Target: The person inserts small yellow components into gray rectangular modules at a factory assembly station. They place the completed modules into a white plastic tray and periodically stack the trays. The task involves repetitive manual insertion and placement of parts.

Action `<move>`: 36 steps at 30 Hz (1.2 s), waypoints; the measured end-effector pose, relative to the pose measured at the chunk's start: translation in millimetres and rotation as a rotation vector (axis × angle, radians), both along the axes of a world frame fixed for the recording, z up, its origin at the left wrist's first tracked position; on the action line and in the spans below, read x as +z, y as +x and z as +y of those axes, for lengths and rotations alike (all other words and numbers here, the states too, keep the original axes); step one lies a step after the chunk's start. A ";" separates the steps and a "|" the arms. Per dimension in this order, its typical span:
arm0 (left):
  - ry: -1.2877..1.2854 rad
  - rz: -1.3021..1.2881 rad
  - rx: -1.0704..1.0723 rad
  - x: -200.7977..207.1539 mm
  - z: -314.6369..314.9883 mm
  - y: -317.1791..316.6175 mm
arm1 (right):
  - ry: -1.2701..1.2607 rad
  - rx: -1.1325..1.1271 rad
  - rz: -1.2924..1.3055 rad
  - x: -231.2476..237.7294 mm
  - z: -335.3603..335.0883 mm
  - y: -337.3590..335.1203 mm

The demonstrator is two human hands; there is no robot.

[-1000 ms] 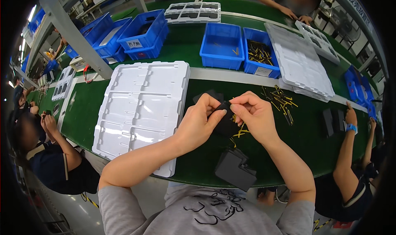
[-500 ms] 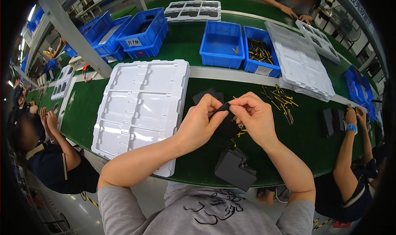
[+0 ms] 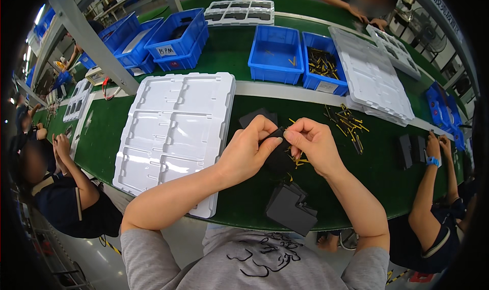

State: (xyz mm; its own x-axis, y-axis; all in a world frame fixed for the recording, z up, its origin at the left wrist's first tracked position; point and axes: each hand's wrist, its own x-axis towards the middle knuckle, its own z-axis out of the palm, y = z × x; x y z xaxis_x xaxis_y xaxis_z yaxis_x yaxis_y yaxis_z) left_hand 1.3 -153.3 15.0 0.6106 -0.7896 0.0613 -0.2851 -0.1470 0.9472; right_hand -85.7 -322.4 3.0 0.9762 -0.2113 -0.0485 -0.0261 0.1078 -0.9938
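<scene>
My left hand (image 3: 250, 148) is closed, thumb and fingers pinching a flat black piece (image 3: 278, 158) in front of me. Fingers of my right hand (image 3: 317, 143) pinch together at that piece's upper edge; what they hold is too small and covered to name. Yellow bits show around and below the right fingertips. Nearer to me lies a stack of black L-shaped flat pieces (image 3: 291, 209). Beyond my left hand are more dark flat pieces (image 3: 258, 117), partly covered. A loose pile of thin black-and-yellow strips (image 3: 349, 125) lies beyond my right hand.
A stack of white plastic trays (image 3: 175, 132) stands at my left. Across the green table (image 3: 234, 213) are a blue bin (image 3: 275, 53), another blue bin (image 3: 326, 86) full of strips, and clear trays (image 3: 374, 81). Other people sit at both sides and opposite.
My right fingers have shifted slightly and turned at the black piece's edge. More of the piece shows below my hands. My left hand keeps its hold.
</scene>
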 end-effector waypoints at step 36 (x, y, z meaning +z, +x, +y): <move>0.190 -0.131 0.557 -3.9 76.4 176.2 | -1.231 0.153 0.441 19.8 -98.4 -34.7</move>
